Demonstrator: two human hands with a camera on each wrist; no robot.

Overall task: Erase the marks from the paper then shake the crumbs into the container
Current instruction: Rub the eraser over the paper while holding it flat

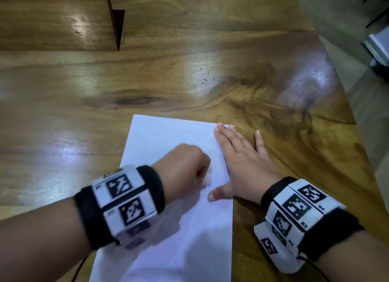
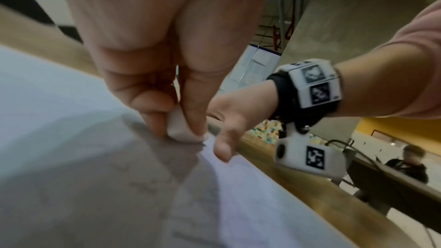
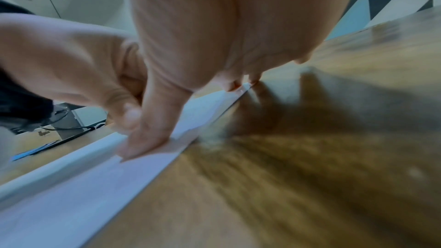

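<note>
Left hand pinches white eraser, tip pressed on paper mid-sheet, likely rubbing; view blurred. Right hand, fingers flat and spread, pins right edge against sliding. Container unseen.

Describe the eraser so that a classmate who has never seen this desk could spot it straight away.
Start at the glossy brown wooden table and find the white rectangular sheet of paper near its front edge. On the sheet, the left hand is closed around a small white eraser, its tip pressed to the paper. The right hand lies flat, holding nothing.
</note>
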